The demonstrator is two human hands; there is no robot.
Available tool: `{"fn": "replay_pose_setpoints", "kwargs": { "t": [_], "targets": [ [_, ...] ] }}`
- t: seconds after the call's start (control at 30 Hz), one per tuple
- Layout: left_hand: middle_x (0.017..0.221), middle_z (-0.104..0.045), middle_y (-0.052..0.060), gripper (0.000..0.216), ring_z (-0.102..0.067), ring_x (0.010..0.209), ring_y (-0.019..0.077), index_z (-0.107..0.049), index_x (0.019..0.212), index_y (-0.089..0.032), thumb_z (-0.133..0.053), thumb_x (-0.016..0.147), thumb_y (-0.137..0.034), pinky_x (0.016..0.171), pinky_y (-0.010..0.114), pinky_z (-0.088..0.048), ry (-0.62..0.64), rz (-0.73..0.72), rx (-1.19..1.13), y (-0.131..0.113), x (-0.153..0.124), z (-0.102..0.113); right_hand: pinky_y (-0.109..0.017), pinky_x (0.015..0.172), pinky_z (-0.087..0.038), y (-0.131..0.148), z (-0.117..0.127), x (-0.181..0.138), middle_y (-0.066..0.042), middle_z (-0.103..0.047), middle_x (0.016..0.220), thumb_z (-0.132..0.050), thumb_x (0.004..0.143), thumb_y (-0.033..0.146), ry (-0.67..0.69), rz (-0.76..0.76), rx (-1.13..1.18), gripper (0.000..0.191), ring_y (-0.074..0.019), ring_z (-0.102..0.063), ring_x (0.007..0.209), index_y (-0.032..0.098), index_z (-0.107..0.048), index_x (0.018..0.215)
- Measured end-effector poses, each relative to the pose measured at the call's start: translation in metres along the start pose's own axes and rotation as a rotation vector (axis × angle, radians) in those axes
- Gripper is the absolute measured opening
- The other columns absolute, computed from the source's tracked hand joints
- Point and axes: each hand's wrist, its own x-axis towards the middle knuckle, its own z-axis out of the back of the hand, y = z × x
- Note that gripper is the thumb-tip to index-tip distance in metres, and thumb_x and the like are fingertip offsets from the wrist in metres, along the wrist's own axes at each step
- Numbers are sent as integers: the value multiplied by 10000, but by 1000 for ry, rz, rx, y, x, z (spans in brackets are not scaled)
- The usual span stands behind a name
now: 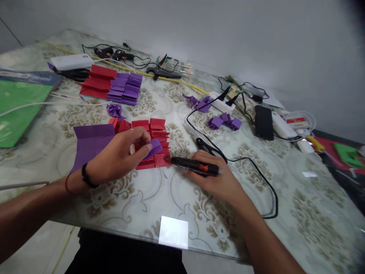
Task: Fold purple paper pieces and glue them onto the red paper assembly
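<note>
My left hand (122,152) pinches a small folded purple paper piece (154,147) and holds it over a row of folded red paper pieces (155,131) on the table. My right hand (219,179) grips a black glue gun (195,166), its tip pointing left toward the red pieces. The gun's black cord (256,167) loops away across the table to the right. A flat purple paper sheet (91,142) lies under my left wrist.
A stack of red and purple folded pieces (114,85) lies at the back left, next to a green board (17,110). Loose purple pieces (224,121), black scissors (205,146), a black phone (264,121), a power strip (221,102) and cables lie on the glass-topped table (299,198).
</note>
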Motion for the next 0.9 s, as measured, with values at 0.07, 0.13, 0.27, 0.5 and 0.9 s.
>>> {"fn": "replay_pose_setpoints", "kwargs": {
  "t": [0.07, 0.13, 0.27, 0.5, 0.9],
  "targets": [
    [848, -648, 9, 122, -592, 762, 151, -611, 905, -188, -580, 961, -291, 678, 291, -460, 0, -1, -3, 0, 0, 0, -313, 659, -393, 0, -1, 0, 12, -543, 712, -712, 929, 256, 8, 12, 10, 228, -169, -516, 689, 216, -585, 744],
    [847, -643, 9, 121, -589, 764, 153, -611, 907, -189, -576, 960, -293, 686, 294, -460, -2, -5, -5, 1, 0, -1, -314, 669, -399, 1, -3, 0, 10, -551, 719, -723, 927, 247, 27, 8, 21, 226, -170, -522, 698, 216, -586, 750],
    [836, -631, 2, 120, -573, 752, 150, -605, 900, -194, -572, 960, -294, 688, 296, -454, -1, -2, -1, 1, 0, -1, -312, 670, -397, 2, -8, 0, 17, -534, 710, -723, 920, 233, 40, -25, 33, 263, -167, -519, 697, 220, -550, 723],
    [841, -642, 3, 124, -584, 756, 152, -608, 900, -196, -573, 961, -299, 692, 298, -459, -4, -12, 7, 1, 0, 0, -301, 632, -354, 2, -5, -1, 34, -465, 684, -690, 876, 207, -4, -93, -1, 312, -155, -497, 670, 226, -461, 665],
    [852, -663, 6, 116, -604, 758, 150, -618, 902, -199, -585, 968, -288, 697, 289, -478, -9, -32, 20, 1, 0, 0, -298, 602, -355, -2, 3, -3, 33, -468, 662, -694, 861, 239, -25, -138, -76, 320, -149, -478, 619, 229, -453, 652]
  ]
}}
